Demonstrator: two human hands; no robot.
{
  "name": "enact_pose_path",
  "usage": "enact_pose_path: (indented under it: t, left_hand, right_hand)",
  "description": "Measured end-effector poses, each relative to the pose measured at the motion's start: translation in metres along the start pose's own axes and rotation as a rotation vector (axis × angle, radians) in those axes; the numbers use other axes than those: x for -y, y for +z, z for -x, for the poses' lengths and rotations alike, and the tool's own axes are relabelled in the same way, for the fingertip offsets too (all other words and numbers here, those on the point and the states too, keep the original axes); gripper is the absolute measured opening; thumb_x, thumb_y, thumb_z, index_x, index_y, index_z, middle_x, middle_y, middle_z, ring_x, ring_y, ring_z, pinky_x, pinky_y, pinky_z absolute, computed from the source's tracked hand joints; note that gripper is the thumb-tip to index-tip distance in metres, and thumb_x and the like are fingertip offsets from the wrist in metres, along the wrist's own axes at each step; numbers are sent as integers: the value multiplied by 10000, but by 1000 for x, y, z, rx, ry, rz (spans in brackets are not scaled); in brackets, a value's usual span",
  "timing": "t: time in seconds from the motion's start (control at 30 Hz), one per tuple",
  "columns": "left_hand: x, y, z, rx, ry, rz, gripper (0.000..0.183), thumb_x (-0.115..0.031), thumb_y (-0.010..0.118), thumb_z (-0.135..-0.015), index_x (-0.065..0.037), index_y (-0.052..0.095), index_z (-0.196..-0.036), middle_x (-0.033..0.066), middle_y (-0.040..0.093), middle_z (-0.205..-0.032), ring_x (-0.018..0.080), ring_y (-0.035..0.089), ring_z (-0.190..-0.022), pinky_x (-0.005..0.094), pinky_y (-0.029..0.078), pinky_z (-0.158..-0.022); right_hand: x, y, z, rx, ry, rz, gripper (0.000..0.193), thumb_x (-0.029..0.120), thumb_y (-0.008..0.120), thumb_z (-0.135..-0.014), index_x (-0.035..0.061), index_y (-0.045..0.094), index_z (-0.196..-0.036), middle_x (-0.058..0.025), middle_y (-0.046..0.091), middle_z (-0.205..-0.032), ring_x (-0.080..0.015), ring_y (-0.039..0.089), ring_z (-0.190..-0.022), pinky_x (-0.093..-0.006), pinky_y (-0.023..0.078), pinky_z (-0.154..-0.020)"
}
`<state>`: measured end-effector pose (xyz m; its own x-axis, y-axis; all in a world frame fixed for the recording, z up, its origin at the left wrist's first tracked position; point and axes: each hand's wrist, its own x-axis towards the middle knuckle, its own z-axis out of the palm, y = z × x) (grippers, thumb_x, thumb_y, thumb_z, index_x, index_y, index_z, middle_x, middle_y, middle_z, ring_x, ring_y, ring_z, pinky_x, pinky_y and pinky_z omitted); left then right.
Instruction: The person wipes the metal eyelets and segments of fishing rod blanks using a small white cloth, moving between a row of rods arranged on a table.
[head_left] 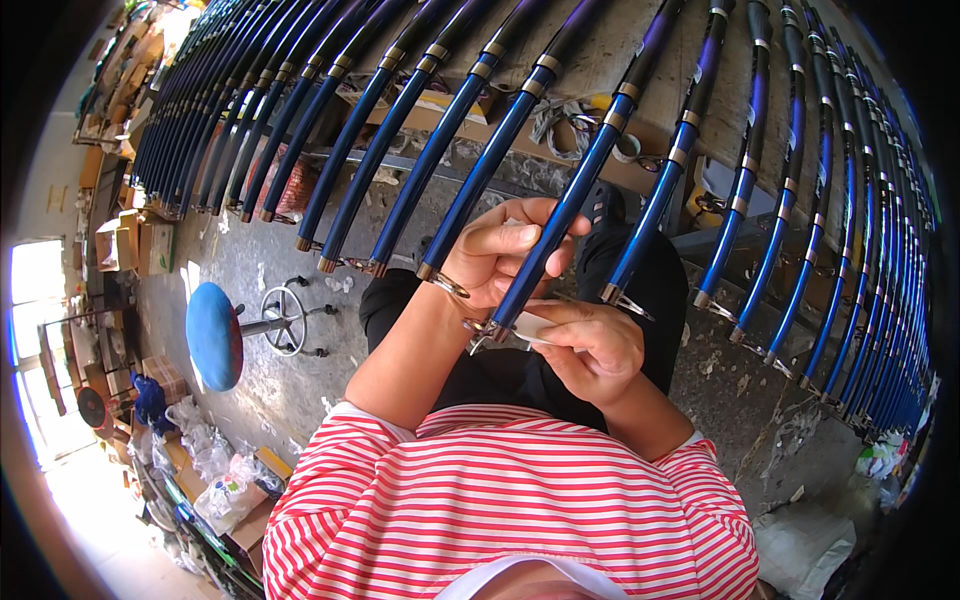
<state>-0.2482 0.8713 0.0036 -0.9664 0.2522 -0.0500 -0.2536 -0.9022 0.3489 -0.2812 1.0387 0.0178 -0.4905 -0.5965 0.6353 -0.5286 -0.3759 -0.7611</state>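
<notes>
Left hand [485, 258] closed round blue rod [558, 228], right hand [598, 345] pinching white piece [531, 326] near its lower end; cardboard box [156, 248] at left, contents indiscernible.

**Daylight Floods a Cluttered Workshop**

Bright light pours through the window [35, 290] at your far left and whitens the ground below it, while a grey floor [255, 420], strewn with pale scraps, spreads around you. A stool [213, 335] with a round blue seat (its base is wheeled) stands to your left. Beyond it, cardboard boxes [155, 247] are stacked near a pale wall [65, 190], with crowded shelving [112, 85] farther up. Clear plastic bags [230, 497] heap up at your lower left, near a dark blue bundle [150, 400]. A whitish sack [808, 550] lies on the floor to your lower right.
</notes>
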Motion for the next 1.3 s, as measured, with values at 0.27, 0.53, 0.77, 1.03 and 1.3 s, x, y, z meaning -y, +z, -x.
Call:
enact_pose_path:
  t: [0.27, 0.53, 0.77, 1.03, 1.3]
  left_hand:
    - [-1, 2, 2, -1, -3, -7, 476, -164, 640, -763, 81, 491, -1143, 132, 580, -737, 32, 381, -444, 145, 332, -387]
    - [-5, 2, 1, -21, -22, -84, 476, -199, 689, -730, 45, 509, -1098, 131, 573, -732, 56, 402, -459, 164, 359, -410]
    - [-4, 9, -3, -37, -3, -145, 497, -222, 754, -679, 24, 518, -1039, 69, 489, -680, 81, 408, -492, 180, 324, -401]
    - [-6, 11, -4, -26, -22, -295, 427, -318, 785, -667, 5, 550, -819, 20, 402, -662, 64, 352, -465, 188, 250, -375]
    - [-5, 16, -10, -22, 53, -418, 469, -383, 802, -636, -53, 491, -754, 27, 437, -599, 68, 395, -461, 179, 269, -372]
  right_hand:
    - [-2, 0, 2, 23, 2, -55, 174, -23, 669, -739, 17, 523, -826, -228, 648, -894, -297, 666, -819, -326, 543, -683]
    - [0, 1, -1, 2, -2, -19, 168, 9, 675, -742, 40, 528, -817, -200, 662, -842, -283, 675, -776, -318, 542, -650]
    - [2, 0, -2, 17, 32, -18, 148, 10, 684, -724, 33, 550, -782, -203, 662, -846, -279, 675, -775, -313, 542, -648]
    - [3, -3, -3, 30, 75, -43, 134, 18, 689, -717, 27, 566, -771, -199, 661, -829, -273, 674, -766, -325, 544, -670]
    - [3, -3, -2, 17, 72, -44, 132, 20, 687, -717, 30, 568, -774, -201, 662, -839, -269, 674, -764, -326, 544, -684]
